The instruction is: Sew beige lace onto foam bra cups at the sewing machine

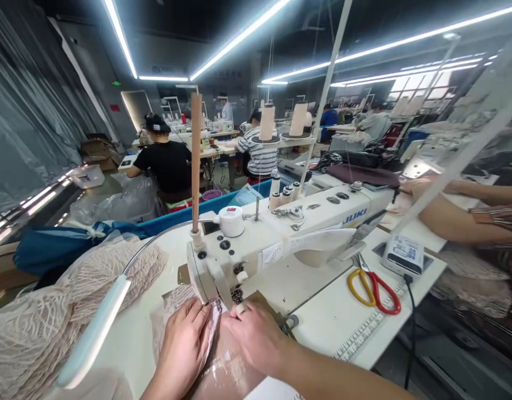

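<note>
Beneath the head of a white sewing machine (210,272) lies a piece of sheer beige fabric (226,369) with a patterned lace edge. My left hand (183,339) presses its fingers together on the fabric's folded edge, left of the needle area. On the right, close by the presser area, my right hand (256,336) is closed on the same fabric, its fingertips partly hidden by a machine knob. The needle itself is hidden behind the machine head and my fingers.
Lace pieces (106,283) are heaped at the left, beside a lit lamp (98,333) on a bendy neck. Red-and-yellow scissors (375,289) and a white box with a cable (403,255) lie right. A co-worker's arm (447,211) reaches in there; other people sit beyond.
</note>
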### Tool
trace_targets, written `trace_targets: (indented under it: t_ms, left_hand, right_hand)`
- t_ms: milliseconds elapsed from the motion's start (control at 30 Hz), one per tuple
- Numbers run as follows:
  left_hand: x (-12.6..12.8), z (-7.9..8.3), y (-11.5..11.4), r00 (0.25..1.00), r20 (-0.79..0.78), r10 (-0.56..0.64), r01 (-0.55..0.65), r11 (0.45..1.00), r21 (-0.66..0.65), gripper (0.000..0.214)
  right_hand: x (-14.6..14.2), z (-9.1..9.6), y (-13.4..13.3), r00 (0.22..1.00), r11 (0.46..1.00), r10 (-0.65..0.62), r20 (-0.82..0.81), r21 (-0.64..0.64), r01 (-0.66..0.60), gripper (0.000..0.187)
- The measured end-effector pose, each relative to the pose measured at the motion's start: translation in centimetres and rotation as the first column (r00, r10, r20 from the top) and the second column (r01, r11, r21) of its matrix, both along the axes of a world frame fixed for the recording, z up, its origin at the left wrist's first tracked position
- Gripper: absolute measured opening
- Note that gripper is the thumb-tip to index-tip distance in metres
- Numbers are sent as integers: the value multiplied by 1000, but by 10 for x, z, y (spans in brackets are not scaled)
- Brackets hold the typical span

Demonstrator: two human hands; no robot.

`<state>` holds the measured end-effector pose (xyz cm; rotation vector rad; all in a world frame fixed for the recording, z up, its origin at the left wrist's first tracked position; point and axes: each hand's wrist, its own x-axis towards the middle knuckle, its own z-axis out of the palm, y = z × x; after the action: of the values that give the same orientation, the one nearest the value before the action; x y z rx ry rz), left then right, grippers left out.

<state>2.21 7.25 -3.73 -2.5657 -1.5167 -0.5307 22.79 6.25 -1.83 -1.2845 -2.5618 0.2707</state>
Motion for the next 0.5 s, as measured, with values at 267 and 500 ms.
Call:
trace_targets:
  t_ms: [267, 500]
  left_hand:
    - [-11, -17, 5, 999, -26, 47, -46, 998, 47, 39]
    - [-15, -8, 0, 968, -91, 236, -246, 961, -127, 42]
  right_hand:
    - [0, -10, 3, 998, 997, -9, -68, 72, 14, 17]
    - [8, -11, 8, 991, 991, -100, -88, 80, 107, 20]
